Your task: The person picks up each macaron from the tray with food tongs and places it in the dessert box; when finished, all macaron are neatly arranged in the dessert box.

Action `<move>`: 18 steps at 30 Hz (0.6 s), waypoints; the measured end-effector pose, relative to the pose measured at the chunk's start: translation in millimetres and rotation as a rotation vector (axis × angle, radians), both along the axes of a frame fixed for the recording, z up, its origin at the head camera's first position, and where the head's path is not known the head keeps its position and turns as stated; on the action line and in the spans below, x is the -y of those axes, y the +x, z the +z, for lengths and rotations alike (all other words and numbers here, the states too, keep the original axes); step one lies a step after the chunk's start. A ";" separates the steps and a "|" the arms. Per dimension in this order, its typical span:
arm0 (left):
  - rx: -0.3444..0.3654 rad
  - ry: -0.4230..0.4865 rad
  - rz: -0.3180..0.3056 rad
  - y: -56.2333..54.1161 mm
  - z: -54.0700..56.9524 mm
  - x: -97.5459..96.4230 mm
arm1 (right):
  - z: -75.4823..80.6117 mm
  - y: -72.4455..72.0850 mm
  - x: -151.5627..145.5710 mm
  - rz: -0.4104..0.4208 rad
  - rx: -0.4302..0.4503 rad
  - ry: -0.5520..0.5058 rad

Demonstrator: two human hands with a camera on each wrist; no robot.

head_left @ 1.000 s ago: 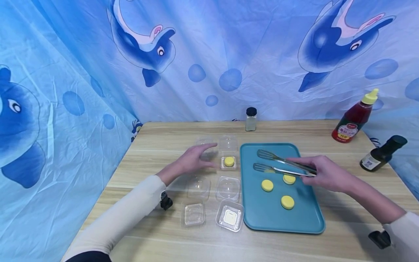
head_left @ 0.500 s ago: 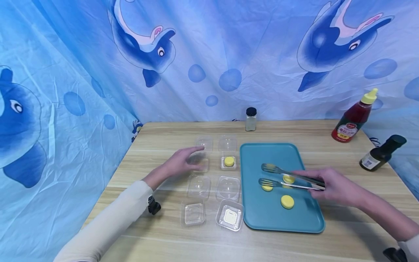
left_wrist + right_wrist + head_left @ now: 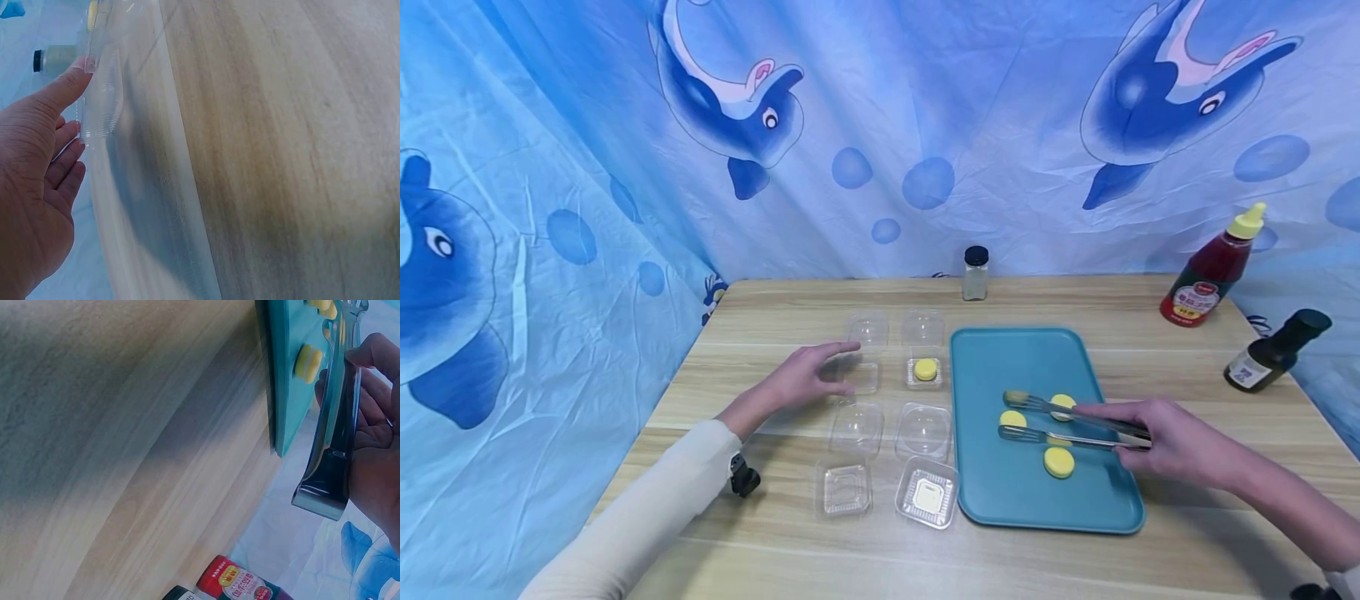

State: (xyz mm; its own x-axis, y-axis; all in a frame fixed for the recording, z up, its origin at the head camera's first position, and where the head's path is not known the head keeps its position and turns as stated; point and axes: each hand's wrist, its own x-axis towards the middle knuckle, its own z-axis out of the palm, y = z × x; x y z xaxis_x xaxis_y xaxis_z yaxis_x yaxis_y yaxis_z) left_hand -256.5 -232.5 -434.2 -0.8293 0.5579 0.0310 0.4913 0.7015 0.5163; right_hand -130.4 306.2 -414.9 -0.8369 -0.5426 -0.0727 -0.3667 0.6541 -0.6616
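Observation:
My right hand [image 3: 1176,437] grips a pair of metal tongs [image 3: 334,437] over the blue tray [image 3: 1030,508]. The tongs' two slotted ends are spread apart, near a yellow macaron [image 3: 1062,406] and another macaron [image 3: 1012,419]. A third macaron [image 3: 1059,462] lies closer to the tray's front. My left hand [image 3: 797,379] is beside the back-left clear plastic box [image 3: 863,377], thumb and forefinger apart. In the left wrist view its fingertips [image 3: 80,75] overlap the edge of the clear box; whether they touch it I cannot tell. The back-right box [image 3: 922,383] holds one yellow macaron [image 3: 926,369].
Two more clear boxes, a left one [image 3: 844,492] and a right one [image 3: 927,493] with a white square inside, sit open at the front. A small black-capped jar [image 3: 975,273] stands at the back. A red sauce bottle [image 3: 1210,279] and a dark bottle [image 3: 1273,354] stand at right.
My left hand has moved left, away from the box with the macaron, to the back-left box. My right hand has brought the tongs toward me and rightward, over the macarons on the tray.

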 end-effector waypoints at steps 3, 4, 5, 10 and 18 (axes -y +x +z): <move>-0.003 0.004 0.000 -0.1 -0.9 0.6 | -1.2 1.1 -0.3 -0.005 0.015 -0.005; -0.006 0.006 -0.001 -0.2 -0.7 0.7 | -1.4 1.2 -0.3 -0.005 0.014 -0.011; -0.009 0.007 -0.001 -0.4 -0.6 0.7 | -1.6 1.3 -0.2 -0.004 0.011 -0.019; -0.014 0.010 -0.009 -1.0 -0.8 0.7 | -3.4 1.6 0.3 0.003 0.005 -0.038; -0.023 0.013 -0.001 -0.2 -1.2 -0.3 | -4.9 2.7 0.3 -0.010 0.008 -0.031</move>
